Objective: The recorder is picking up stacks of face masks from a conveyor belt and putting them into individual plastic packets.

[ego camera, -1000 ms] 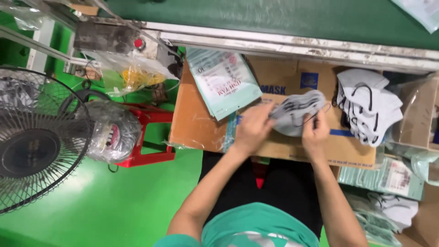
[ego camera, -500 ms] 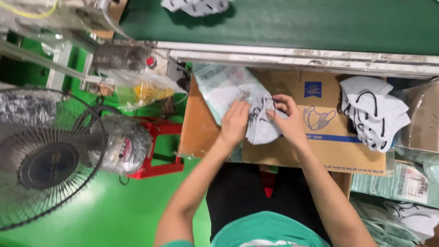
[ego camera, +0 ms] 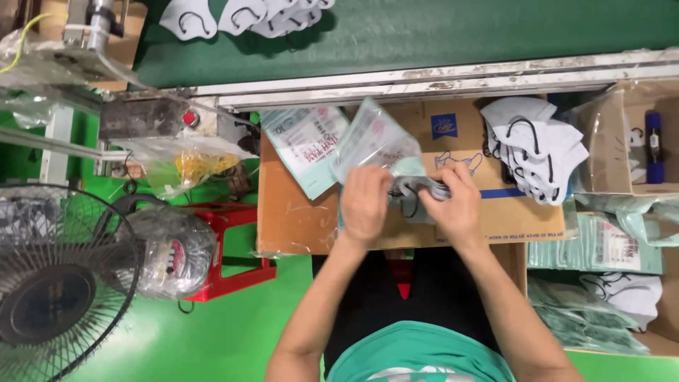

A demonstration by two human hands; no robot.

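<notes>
Two hands meet over a flat cardboard box (ego camera: 297, 219) that serves as a desk. The left hand (ego camera: 364, 205) holds a clear plastic bag (ego camera: 371, 141) by its near end, fingers curled and pressed on it. That bag tilts up and away, so its long side runs from near to far, leaning a bit left. The right hand (ego camera: 456, 205) pinches a folded grey face mask (ego camera: 414, 189) with black ear loops. This mask sits just right of the bag's near end, between both hands, and touches each of them. Its long side lies left to right, pointing at the bag. Both hands are equally close to the mask.

Far and left lies another packet of bags (ego camera: 304, 145), flat on the box. Over to the right is a pile of white masks (ego camera: 534, 145). More masks (ego camera: 240, 14) ride on the green belt (ego camera: 460, 32), far away. One big black fan (ego camera: 56, 283) stands on the left, near a red stool (ego camera: 233, 247).
</notes>
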